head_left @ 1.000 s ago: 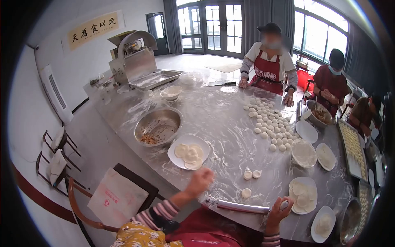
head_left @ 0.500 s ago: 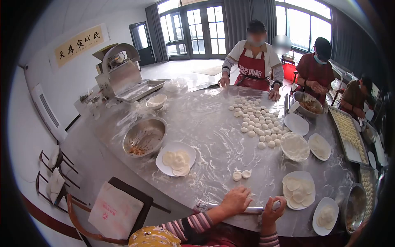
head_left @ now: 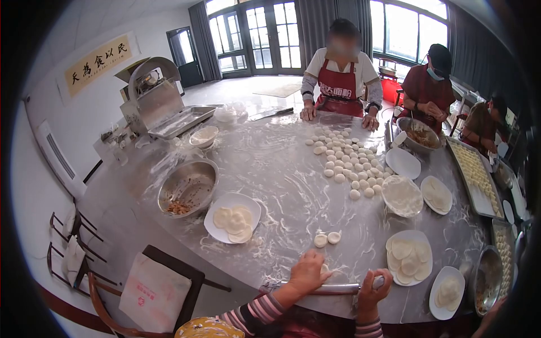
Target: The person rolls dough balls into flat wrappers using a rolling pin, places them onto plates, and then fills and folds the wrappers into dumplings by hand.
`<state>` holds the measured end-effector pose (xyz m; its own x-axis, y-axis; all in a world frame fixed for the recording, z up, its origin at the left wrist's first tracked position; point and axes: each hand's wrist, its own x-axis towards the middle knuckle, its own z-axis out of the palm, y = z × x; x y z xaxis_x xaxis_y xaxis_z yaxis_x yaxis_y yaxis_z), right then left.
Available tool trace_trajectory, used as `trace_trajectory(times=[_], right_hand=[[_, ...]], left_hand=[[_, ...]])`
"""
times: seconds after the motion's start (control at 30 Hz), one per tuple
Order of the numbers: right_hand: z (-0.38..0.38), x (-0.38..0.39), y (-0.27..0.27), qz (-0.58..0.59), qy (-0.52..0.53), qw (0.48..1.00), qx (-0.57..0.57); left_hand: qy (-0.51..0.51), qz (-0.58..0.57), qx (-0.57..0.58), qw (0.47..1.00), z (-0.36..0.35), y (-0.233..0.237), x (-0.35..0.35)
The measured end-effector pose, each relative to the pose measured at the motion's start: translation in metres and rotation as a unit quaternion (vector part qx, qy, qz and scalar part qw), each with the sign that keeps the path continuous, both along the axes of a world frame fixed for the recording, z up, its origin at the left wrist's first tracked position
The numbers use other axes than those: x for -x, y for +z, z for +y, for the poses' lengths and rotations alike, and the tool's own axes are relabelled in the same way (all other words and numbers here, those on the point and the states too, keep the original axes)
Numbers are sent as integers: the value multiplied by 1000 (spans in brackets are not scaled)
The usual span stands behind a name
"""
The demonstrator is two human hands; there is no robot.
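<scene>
My left hand [head_left: 307, 272] lies over a metal rolling pin [head_left: 338, 289] and a small dough piece at the near edge of the floured steel table [head_left: 282, 169]. My right hand [head_left: 376, 284] grips the pin's right end. Two small dough discs [head_left: 327, 239] sit just beyond the hands. A white plate of rolled wrappers [head_left: 232, 224] is to the left, another plate of wrappers [head_left: 409, 256] to the right.
A steel bowl [head_left: 187, 187] with filling scraps stands left. Several dough pieces [head_left: 345, 158] cover the table's middle. Three people work at the far and right side, near a tray of dumplings [head_left: 475, 174]. A dough machine [head_left: 158, 101] stands far left, a chair [head_left: 152, 281] near left.
My left hand came down from above the table onto the rolling pin and the dough piece. The view shifted forward over the table.
</scene>
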<state>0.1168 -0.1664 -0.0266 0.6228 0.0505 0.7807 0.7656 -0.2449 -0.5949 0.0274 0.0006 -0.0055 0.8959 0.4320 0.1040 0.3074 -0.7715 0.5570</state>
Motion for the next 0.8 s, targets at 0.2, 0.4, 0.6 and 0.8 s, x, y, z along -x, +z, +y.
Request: trace_trajectory(times=[0.2, 0.4, 0.6, 0.8], right_hand=[[0, 4, 4, 16, 7, 1000, -2], [1, 3, 6, 9, 8, 1000, 0], [-1, 2, 0, 13, 9, 1000, -1], [-1, -1, -2, 10, 9, 1000, -4]], left_hand=[[11, 40, 5, 999, 3, 0, 1], [-32, -148, 3, 989, -3, 0, 0], [-58, -157, -28, 986, -5, -11, -3], [-66, -135, 54, 987, -8, -7, -1]])
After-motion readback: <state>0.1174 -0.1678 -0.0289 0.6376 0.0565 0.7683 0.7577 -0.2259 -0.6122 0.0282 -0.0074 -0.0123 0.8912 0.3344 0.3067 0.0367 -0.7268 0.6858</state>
